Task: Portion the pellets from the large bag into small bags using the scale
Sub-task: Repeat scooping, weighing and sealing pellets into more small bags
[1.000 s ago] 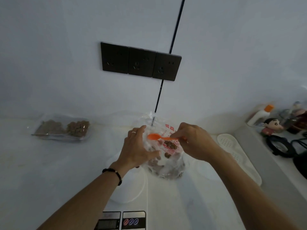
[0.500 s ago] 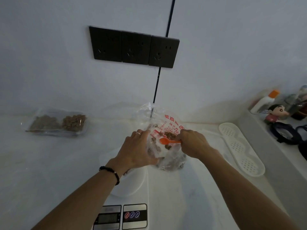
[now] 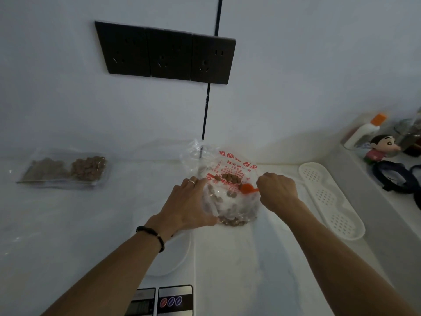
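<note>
The large clear bag point(image 3: 230, 176) with red print stands on the white counter, brown pellets point(image 3: 232, 221) showing through its lower part. My left hand point(image 3: 189, 205) grips the bag's left side and holds its mouth apart. My right hand point(image 3: 276, 192) holds an orange spoon point(image 3: 248, 188) whose bowl is at the bag's opening. The scale point(image 3: 169, 265) lies in front of the bag under my left forearm, with its display at the bottom edge. Two small filled bags of pellets point(image 3: 66, 169) lie flat at the left by the wall.
A white perforated tray point(image 3: 330, 201) lies to the right of the large bag. On a raised ledge at the far right stand a white bottle with an orange cap point(image 3: 364, 131), a small figurine point(image 3: 379, 148) and dark objects. A triple wall socket point(image 3: 166, 52) is above.
My right hand has pulled the orange spoon from the middle of the bag's mouth toward its right side. My left hand keeps its grip on the bag.
</note>
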Tool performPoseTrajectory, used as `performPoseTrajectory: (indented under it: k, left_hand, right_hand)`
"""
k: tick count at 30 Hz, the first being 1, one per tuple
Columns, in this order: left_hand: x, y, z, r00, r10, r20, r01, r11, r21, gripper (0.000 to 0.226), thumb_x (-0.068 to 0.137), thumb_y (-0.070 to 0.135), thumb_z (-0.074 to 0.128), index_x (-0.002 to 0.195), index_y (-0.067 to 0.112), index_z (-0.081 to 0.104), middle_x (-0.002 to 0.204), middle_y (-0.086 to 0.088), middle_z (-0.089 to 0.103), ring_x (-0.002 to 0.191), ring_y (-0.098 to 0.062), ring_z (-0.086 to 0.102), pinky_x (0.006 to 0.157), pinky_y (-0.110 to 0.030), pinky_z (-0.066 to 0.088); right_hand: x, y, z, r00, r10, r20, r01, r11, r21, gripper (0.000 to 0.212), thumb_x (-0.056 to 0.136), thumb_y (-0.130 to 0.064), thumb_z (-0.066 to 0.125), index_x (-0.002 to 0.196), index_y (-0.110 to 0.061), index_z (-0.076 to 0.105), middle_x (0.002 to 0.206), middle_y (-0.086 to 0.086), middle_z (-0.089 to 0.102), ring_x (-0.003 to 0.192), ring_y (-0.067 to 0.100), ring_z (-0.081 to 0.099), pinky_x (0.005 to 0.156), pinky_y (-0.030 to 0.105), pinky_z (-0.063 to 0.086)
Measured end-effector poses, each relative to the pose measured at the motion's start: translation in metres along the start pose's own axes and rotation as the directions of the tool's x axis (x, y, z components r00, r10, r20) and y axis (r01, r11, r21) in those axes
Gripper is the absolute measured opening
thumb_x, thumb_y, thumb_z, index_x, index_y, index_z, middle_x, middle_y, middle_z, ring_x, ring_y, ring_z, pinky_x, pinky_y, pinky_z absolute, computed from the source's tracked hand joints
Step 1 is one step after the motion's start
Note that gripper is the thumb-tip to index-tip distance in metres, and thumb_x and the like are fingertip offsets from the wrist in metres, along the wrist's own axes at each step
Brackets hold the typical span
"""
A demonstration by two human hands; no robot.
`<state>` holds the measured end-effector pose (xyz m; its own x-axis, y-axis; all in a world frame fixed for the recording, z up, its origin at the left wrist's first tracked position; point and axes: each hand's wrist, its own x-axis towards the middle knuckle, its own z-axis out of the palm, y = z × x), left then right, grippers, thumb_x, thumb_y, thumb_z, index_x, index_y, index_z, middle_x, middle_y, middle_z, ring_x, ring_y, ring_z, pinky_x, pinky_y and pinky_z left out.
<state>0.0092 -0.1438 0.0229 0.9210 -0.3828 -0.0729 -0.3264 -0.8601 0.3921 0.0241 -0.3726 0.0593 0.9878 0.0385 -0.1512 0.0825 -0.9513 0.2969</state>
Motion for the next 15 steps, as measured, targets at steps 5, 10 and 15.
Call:
performPoseTrajectory:
  k: [5,10,15]
  left_hand:
    - [0.012,0.005,0.004,1.0,0.018,0.005,-0.018,1.0,0.015,0.104,0.066,0.066,0.07,0.147,0.022,0.024,0.142,-0.001,0.039,0.127,-0.021,0.035,0.106,-0.038,0.033]
    - [0.016,0.009,0.004,0.999,0.036,0.03,-0.037,0.999,0.033,0.101,0.067,0.067,0.069,0.146,0.023,0.024,0.14,0.0,0.039,0.125,-0.02,0.039,0.106,-0.038,0.032]
    - [0.014,0.009,-0.001,0.997,0.02,0.075,-0.024,0.999,0.049,0.102,0.067,0.067,0.07,0.147,0.022,0.024,0.137,0.0,0.043,0.119,-0.019,0.046,0.105,-0.038,0.034]
  right_hand:
    - [0.026,0.01,0.009,0.997,-0.006,-0.08,0.004,1.0,-0.015,0.023,0.087,-0.001,0.052,0.1,-0.014,0.065,0.09,-0.001,0.056,0.081,0.02,0.06,0.064,0.029,0.043]
    - [0.047,0.031,0.003,0.993,-0.114,-0.035,0.114,0.993,-0.007,0.032,0.082,-0.007,0.053,0.106,-0.024,0.067,0.101,-0.003,0.067,0.092,0.021,0.065,0.072,0.031,0.043]
    - [0.043,0.042,-0.009,0.977,-0.172,0.129,0.147,0.971,0.188,0.03,0.088,-0.023,0.043,0.104,-0.018,0.068,0.101,0.002,0.068,0.09,0.024,0.062,0.08,0.037,0.052]
